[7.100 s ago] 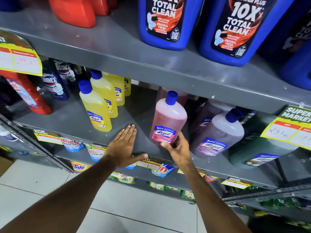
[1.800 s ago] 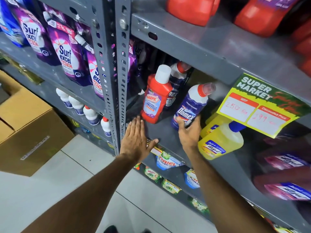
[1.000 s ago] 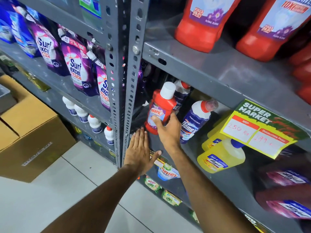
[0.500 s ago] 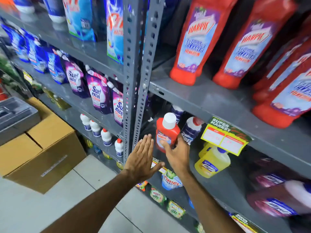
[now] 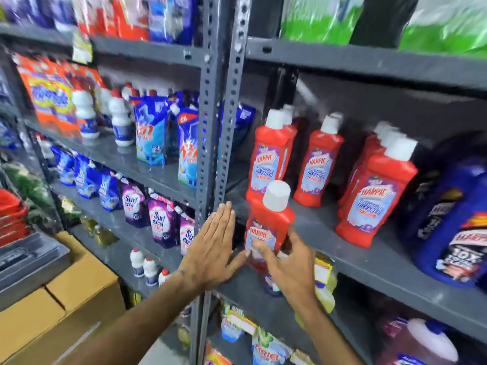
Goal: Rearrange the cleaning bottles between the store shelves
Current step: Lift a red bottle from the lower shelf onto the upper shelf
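My right hand [image 5: 286, 267] grips a red Harpic bottle [image 5: 268, 222] with a white cap, upright, in front of the edge of a grey shelf [image 5: 369, 262]. On that shelf stand more red Harpic bottles: one pair at the left [image 5: 271, 154], a single one [image 5: 317, 164], and a row at the right [image 5: 374, 191]. My left hand [image 5: 214, 248] is flat with fingers together and thumb out, resting against the shelf edge beside the upright post [image 5: 210, 127], just left of the held bottle.
Large blue bottles [image 5: 453, 225] stand at the shelf's right end. Left of the post, shelves hold detergent pouches [image 5: 158, 219] and small white bottles [image 5: 118, 122]. Cardboard boxes [image 5: 60, 306] sit on the floor at lower left. A yellow bottle [image 5: 325, 293] shows on the shelf below.
My right hand has lifted the red Harpic bottle off the lower shelf up to the shelf above. My view swung upward; the left hand stays flat beside the post.
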Motion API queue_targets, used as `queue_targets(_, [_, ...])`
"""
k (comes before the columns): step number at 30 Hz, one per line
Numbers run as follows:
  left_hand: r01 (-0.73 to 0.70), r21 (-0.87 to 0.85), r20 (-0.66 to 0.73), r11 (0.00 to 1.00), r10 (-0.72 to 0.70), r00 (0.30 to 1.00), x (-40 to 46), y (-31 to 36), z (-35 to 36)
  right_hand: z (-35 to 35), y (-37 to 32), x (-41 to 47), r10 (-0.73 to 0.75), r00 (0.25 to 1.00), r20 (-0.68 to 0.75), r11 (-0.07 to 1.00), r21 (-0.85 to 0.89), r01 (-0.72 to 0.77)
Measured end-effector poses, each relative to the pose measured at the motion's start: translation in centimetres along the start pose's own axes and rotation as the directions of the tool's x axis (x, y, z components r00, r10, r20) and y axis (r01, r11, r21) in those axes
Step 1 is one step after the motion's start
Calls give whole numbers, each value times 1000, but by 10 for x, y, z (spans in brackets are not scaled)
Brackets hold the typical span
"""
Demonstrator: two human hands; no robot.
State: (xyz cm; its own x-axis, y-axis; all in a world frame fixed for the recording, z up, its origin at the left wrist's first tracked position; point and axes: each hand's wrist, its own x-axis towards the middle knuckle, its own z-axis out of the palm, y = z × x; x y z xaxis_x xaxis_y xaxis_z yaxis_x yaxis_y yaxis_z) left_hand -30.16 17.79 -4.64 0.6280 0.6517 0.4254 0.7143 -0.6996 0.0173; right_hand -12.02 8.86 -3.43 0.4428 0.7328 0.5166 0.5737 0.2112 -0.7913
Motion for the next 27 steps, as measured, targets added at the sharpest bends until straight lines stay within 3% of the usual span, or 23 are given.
queue_targets(6, [11, 55, 3, 998, -11, 1000, 39, 9, -13, -39, -44, 61, -118, 988, -102, 992, 40, 122])
queue_targets(12, [120, 3, 67, 993, -119, 991, 74, 27, 4, -60, -36, 118, -49, 991, -128, 998, -46, 43])
queue_targets(19, [313, 6, 215, 950, -307, 927, 97, 34, 15, -59, -9, 144, 18, 997, -75, 997, -75, -23])
queue_targets(27, [322, 53, 217, 945, -326, 920, 96, 30, 24, -55, 4, 149, 21, 998, -59, 1000, -11, -22])
